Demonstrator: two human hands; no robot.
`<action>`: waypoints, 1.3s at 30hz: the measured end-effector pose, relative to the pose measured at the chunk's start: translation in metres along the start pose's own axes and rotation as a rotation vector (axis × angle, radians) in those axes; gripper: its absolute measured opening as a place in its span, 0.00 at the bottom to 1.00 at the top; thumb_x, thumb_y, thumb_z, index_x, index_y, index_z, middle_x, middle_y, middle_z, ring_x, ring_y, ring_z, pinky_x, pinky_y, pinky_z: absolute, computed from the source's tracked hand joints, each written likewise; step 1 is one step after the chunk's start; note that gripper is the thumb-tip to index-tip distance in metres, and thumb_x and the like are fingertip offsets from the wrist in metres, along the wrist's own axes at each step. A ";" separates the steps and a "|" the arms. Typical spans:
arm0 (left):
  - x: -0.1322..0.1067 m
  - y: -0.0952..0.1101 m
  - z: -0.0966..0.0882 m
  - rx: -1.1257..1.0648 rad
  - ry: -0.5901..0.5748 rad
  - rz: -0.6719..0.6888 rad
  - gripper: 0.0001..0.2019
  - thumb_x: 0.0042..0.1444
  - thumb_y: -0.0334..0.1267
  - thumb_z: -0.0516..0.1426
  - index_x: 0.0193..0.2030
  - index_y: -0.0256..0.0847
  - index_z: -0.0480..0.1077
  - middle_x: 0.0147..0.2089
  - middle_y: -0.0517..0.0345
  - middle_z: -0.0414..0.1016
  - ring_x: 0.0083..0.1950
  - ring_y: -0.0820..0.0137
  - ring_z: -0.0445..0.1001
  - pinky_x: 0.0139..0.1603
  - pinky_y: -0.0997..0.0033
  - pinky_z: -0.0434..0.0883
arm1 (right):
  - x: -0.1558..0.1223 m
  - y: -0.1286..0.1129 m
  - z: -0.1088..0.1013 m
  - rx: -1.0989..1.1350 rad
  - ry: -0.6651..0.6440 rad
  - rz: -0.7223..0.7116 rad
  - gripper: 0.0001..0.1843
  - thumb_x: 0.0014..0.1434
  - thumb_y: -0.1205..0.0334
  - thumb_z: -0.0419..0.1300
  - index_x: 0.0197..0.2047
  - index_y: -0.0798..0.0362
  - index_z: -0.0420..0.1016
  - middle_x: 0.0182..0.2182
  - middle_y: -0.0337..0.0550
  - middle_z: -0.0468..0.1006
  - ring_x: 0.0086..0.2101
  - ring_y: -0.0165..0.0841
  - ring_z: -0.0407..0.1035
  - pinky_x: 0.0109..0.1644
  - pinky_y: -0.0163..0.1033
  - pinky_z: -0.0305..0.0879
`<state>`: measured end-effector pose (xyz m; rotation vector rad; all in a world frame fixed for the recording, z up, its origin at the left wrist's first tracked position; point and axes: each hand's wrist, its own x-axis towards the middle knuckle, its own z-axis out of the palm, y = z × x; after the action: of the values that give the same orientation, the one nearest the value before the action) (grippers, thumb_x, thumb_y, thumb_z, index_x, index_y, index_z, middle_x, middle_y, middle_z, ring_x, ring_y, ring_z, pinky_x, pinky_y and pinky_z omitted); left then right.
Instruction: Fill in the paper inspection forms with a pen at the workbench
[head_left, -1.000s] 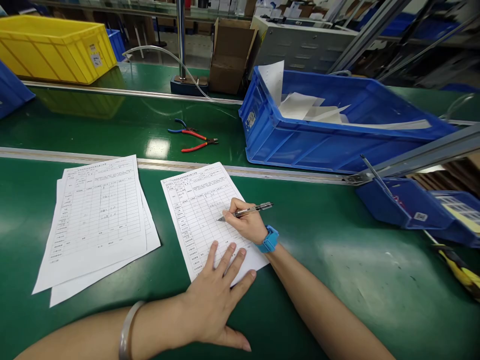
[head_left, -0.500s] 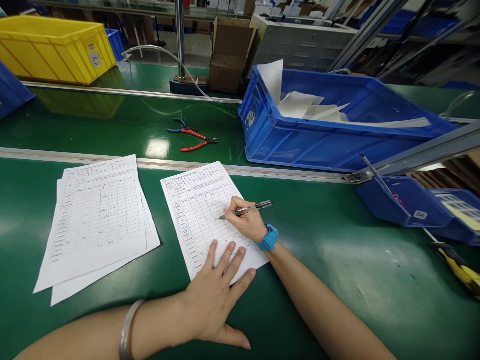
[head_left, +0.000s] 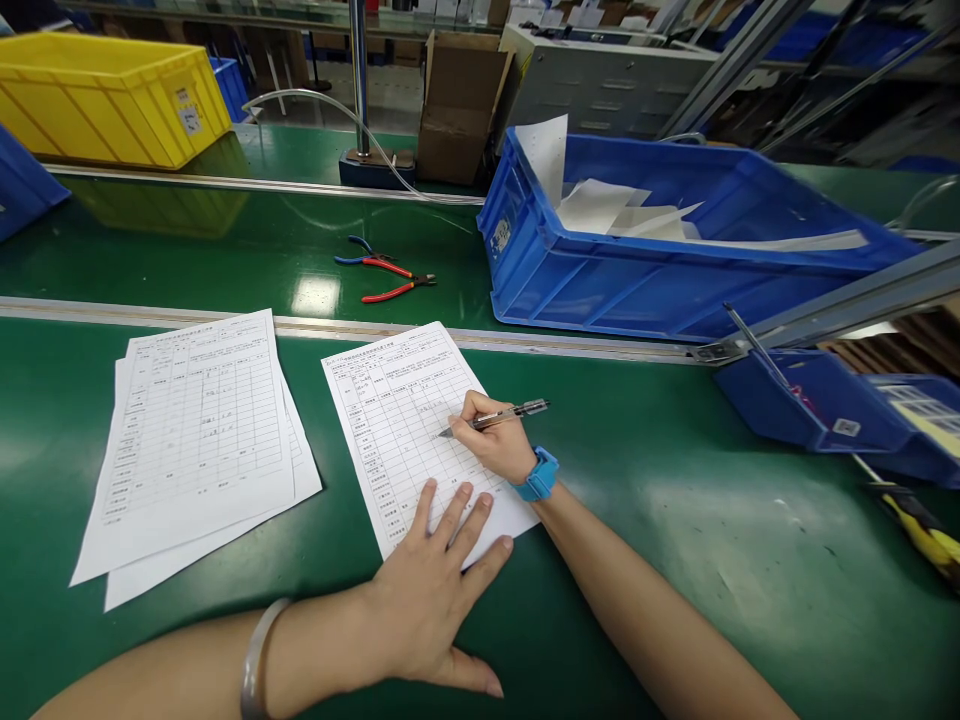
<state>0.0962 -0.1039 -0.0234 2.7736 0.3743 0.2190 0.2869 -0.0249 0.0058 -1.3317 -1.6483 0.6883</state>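
Clamping slim clear pen (head_left: 499, 416) in right hand (head_left: 491, 447), pinning white printed form (head_left: 382, 400) under flat left hand (head_left: 435, 595). Could skew it by easing off

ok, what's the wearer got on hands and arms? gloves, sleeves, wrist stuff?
No gloves: left hand and right hand are both bare, and no rings show. No sleeves in view on either forearm. The left wrist has a plain, smooth silver-grey bangle. The right wrist has a bright blue band, shaped like a watch strap; its face is not visible.
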 end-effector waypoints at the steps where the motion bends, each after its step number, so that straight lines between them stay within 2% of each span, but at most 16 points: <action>1: 0.000 0.000 0.000 -0.004 -0.003 0.000 0.52 0.56 0.73 0.34 0.77 0.35 0.36 0.78 0.31 0.27 0.76 0.39 0.21 0.69 0.28 0.26 | 0.000 0.000 0.000 -0.005 0.011 -0.001 0.17 0.57 0.59 0.58 0.22 0.49 0.55 0.17 0.33 0.56 0.21 0.29 0.50 0.26 0.37 0.47; 5: 0.000 0.000 -0.003 -0.029 -0.021 0.009 0.52 0.56 0.73 0.34 0.77 0.34 0.35 0.77 0.30 0.25 0.76 0.38 0.20 0.68 0.26 0.26 | -0.001 0.001 0.001 -0.025 0.019 -0.011 0.17 0.57 0.59 0.58 0.22 0.49 0.55 0.17 0.33 0.56 0.21 0.28 0.50 0.26 0.38 0.48; 11: -0.001 0.002 -0.018 -0.070 -0.077 -0.011 0.50 0.58 0.72 0.37 0.77 0.35 0.37 0.77 0.32 0.26 0.77 0.40 0.21 0.70 0.29 0.26 | 0.000 0.000 0.001 -0.013 0.038 -0.006 0.16 0.56 0.60 0.58 0.22 0.49 0.55 0.17 0.32 0.55 0.21 0.28 0.50 0.26 0.37 0.46; 19: 0.000 0.001 -0.004 -0.031 -0.005 -0.005 0.51 0.57 0.73 0.36 0.77 0.35 0.37 0.77 0.33 0.25 0.76 0.41 0.18 0.69 0.31 0.22 | 0.000 0.000 0.000 -0.012 0.016 -0.015 0.17 0.57 0.60 0.58 0.22 0.49 0.55 0.17 0.33 0.56 0.20 0.28 0.50 0.26 0.38 0.47; 28: 0.002 0.001 -0.032 -0.171 -0.151 -0.013 0.50 0.59 0.70 0.42 0.76 0.34 0.36 0.76 0.31 0.24 0.76 0.39 0.20 0.70 0.25 0.30 | 0.001 -0.001 0.000 0.005 0.007 -0.038 0.16 0.57 0.61 0.58 0.22 0.49 0.55 0.16 0.32 0.56 0.19 0.27 0.49 0.24 0.36 0.46; 39: 0.003 0.002 -0.033 -0.188 -0.174 -0.028 0.50 0.59 0.69 0.45 0.76 0.35 0.37 0.76 0.33 0.23 0.76 0.40 0.19 0.70 0.26 0.27 | 0.000 0.000 0.000 -0.014 -0.004 -0.062 0.16 0.56 0.62 0.58 0.22 0.50 0.56 0.17 0.32 0.56 0.20 0.27 0.50 0.24 0.36 0.46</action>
<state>0.0933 -0.0953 0.0081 2.5763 0.3299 0.0049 0.2871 -0.0252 0.0062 -1.2846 -1.6930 0.6443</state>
